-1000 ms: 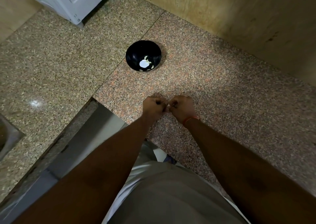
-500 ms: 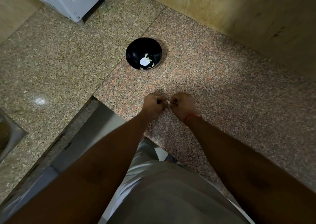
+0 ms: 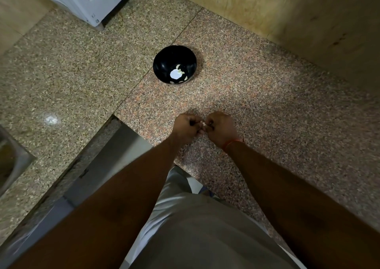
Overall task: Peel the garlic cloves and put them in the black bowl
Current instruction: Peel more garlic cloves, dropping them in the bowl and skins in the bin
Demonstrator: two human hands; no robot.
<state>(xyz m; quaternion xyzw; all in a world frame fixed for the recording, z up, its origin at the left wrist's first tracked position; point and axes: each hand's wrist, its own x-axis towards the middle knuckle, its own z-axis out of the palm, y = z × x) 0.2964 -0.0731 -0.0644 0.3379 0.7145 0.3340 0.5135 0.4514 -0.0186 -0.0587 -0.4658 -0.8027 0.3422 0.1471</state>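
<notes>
Above the counter [image 3: 267, 96], both hands' grips, left hand [image 3: 186, 126] and right hand [image 3: 221, 128], pinch a mostly hidden garlic clove [image 3: 202, 122].

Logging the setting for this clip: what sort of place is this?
Most likely a home kitchen: a speckled granite counter, a steel sink at its left edge, and a black bowl holding peeled garlic cloves.

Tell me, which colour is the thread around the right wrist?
Orange-red; the thread circles the wrist just behind the right hand, seen best in the head view.
</notes>
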